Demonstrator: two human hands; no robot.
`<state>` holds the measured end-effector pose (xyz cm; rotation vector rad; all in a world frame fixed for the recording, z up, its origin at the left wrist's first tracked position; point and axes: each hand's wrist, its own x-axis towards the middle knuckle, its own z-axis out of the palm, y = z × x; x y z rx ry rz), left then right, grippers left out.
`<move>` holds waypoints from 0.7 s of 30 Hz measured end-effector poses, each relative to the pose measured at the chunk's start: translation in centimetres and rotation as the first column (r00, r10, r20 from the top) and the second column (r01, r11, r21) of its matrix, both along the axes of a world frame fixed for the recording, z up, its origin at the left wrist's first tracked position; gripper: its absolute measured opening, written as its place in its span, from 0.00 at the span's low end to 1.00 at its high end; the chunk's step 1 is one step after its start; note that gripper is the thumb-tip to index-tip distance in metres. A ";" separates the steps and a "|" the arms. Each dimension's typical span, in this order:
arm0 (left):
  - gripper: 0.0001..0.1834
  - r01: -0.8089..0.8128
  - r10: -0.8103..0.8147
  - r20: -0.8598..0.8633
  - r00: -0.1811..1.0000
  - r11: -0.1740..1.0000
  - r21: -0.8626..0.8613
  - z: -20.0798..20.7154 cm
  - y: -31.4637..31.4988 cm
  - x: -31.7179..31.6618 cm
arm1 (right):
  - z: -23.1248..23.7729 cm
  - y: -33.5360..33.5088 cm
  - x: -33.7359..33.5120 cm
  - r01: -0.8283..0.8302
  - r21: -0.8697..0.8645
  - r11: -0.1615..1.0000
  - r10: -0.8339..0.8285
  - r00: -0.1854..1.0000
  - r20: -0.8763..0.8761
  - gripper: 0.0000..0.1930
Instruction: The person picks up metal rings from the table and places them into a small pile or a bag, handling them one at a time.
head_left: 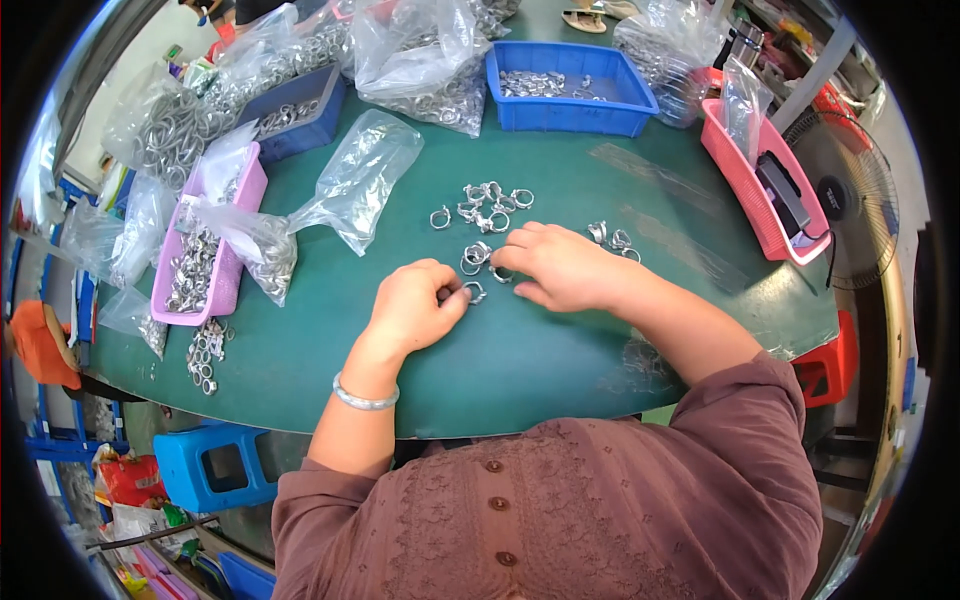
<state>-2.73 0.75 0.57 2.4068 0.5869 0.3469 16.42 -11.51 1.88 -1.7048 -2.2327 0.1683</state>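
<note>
On the green table, small silver metal ring clamps lie before me. My left hand (412, 308), with a pale bangle at its wrist, has its fingers curled and its thumb tip against one ring clamp (475, 292). To its right, my right hand (560, 265) bends over another ring clamp (502, 274), which shows between its fingertips and thumb. Just beyond both hands sits a pair of ring clamps (475, 256). Farther off is a loose cluster of ring clamps (487, 205), and several more ring clamps (613, 238) lie beyond my right wrist.
A pink basket (228, 275) of metal parts stands left, with loose rings (206, 355) below it. An empty-looking plastic bag (362, 180) lies near. Blue bins (575, 118) and filled bags (425, 65) line the back. A red-pink basket (760, 205) and fan (845, 195) are right.
</note>
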 end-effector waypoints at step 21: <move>0.14 -0.177 0.149 0.140 0.979 0.960 0.217 -1.9 -0.2 1.4 | -1.4 3.5 -1.0 0.169 -0.075 0.983 -0.182 0.955 -0.236 0.12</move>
